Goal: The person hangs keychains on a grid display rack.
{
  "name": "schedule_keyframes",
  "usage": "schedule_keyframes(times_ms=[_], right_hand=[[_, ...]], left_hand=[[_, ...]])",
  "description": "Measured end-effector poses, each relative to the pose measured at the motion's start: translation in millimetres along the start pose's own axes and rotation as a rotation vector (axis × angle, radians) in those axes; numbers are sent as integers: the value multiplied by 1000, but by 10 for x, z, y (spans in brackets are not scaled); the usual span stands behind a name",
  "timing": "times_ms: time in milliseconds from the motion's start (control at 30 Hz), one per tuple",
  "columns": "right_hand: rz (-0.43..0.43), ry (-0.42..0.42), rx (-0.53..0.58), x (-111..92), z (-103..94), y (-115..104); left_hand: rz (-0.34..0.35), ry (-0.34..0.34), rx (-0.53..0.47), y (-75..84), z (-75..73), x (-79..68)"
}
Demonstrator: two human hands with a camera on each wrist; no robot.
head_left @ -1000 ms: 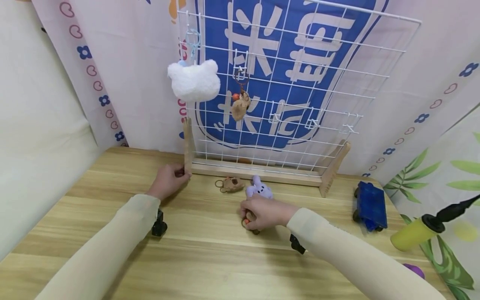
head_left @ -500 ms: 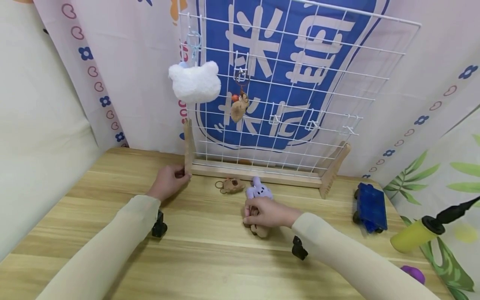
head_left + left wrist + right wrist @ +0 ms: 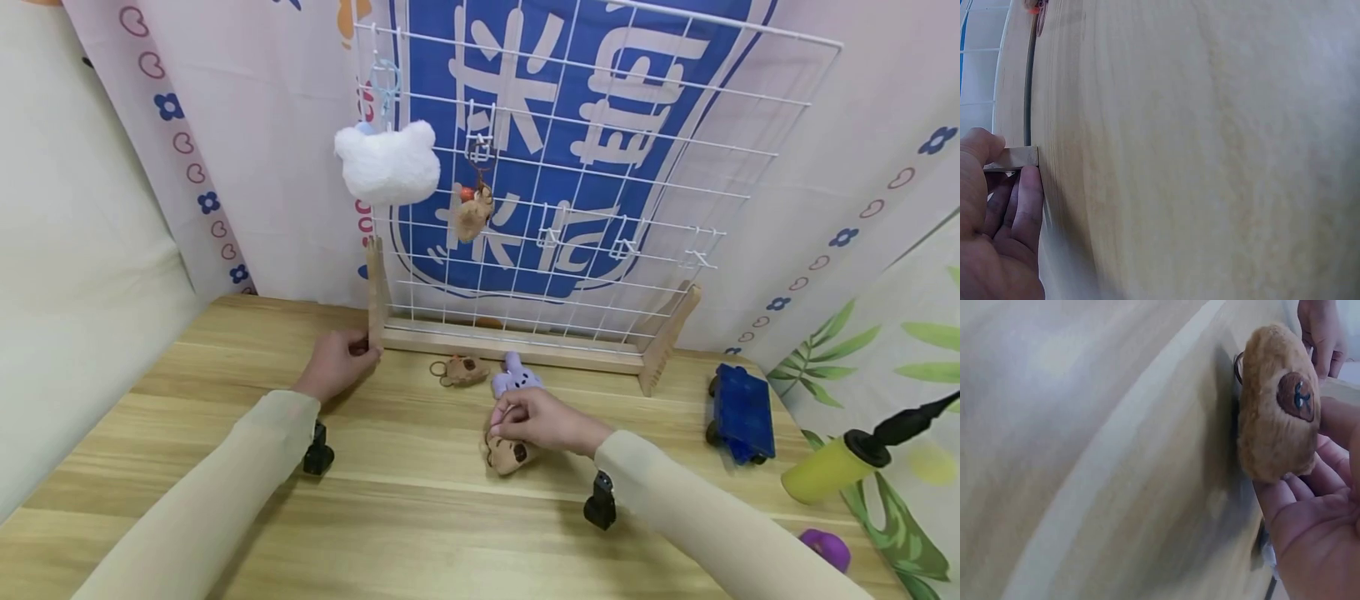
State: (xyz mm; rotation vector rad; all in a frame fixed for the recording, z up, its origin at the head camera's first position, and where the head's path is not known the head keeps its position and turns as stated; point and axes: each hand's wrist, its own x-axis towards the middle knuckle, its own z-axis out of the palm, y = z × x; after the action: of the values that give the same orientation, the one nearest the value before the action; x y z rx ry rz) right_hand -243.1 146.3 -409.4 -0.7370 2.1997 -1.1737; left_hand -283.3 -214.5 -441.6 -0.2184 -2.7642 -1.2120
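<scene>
My right hand [image 3: 546, 419] grips a brown plush keychain [image 3: 508, 457] just over the tabletop. In the right wrist view, the fuzzy plush [image 3: 1269, 434] shows a dark brown nose patch, and part of its metal ring [image 3: 1239, 369] sticks out beside it. My left hand [image 3: 335, 364] pinches the left wooden foot [image 3: 377, 292] of a white wire grid rack [image 3: 525, 333]; the foot's squared end [image 3: 1022, 156] lies between thumb and fingers in the left wrist view. Close by on the table are another brown plush keychain [image 3: 463, 370] and a purple plush [image 3: 517, 377], partly behind my right hand.
A white plush [image 3: 390, 164] and a brown keychain [image 3: 475, 215] hang from hooks on the grid. Bare hooks [image 3: 625, 247] sit lower right. At the table's right are a blue toy cart [image 3: 741, 414], a yellow cylinder with a black top [image 3: 825, 471] and a purple object [image 3: 827, 550].
The keychain in my right hand has turned, its brown face now showing below the fingers, and the hand has shifted slightly right. My left hand stays on the wooden foot.
</scene>
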Motion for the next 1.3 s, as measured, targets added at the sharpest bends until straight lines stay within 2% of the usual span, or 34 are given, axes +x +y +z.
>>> schedule_keyframes(times_ms=[233, 700, 1033, 1300], right_hand=[[-15, 28, 72, -27, 14, 54], [30, 66, 106, -39, 40, 56], [72, 179, 93, -65, 27, 28], [57, 292, 190, -107, -113, -143]], left_hand=[[-6, -3, -10, 1, 6, -10], [-2, 5, -21, -25, 6, -1], [2, 8, -21, -27, 9, -5], [-8, 9, -27, -51, 20, 10]])
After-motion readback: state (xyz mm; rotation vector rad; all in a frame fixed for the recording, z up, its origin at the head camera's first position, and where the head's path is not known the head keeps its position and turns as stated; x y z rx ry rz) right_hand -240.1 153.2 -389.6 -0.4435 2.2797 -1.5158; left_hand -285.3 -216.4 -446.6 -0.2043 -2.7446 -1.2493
